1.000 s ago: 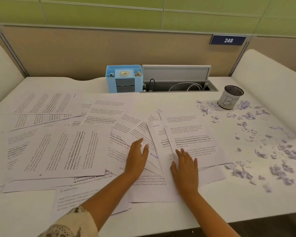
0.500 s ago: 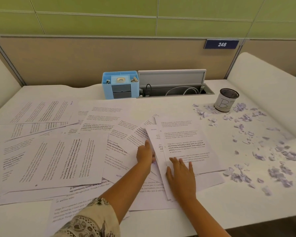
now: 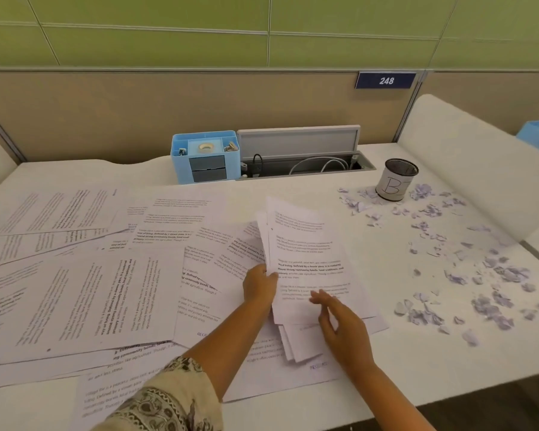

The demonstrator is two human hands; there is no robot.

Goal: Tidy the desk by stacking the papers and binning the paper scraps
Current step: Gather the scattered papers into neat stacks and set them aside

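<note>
My left hand (image 3: 260,286) pinches the left edge of a small sheaf (image 3: 305,275) of printed sheets, lifting its far end off the tabletop (image 3: 293,191) while the near end rests on the loose papers (image 3: 84,293) below. My right hand (image 3: 339,325) hovers just over the sheaf's near right corner, fingers relaxed and spread, gripping nothing. The rest of the papers lie fanned across the left and middle of the tabletop, overlapping at odd angles. The scraps (image 3: 479,275) are scattered over the right side, well apart from the sheaf, with some right around the bin (image 3: 394,180), a mesh cup standing at the back right.

I judge the stacking as barely begun and the scraps as untouched.

What worries me from here: the sheaf is held by one edge only, and its sheets are visibly stepped at the near end. If I lift further without the right hand squaring it, the lower sheets could slide out and fan again. Dragging it left to collect more pages might catch an overlapped sheet and push it off the near edge, where several already overhang. The bin looks small and light; sweeping scraps toward it carelessly could tip it, or send bits over the right edge. A blue organiser (image 3: 204,157) and an open cable tray (image 3: 299,164) sit at the back, and scraps flicked that way might drop into the tray.
</note>
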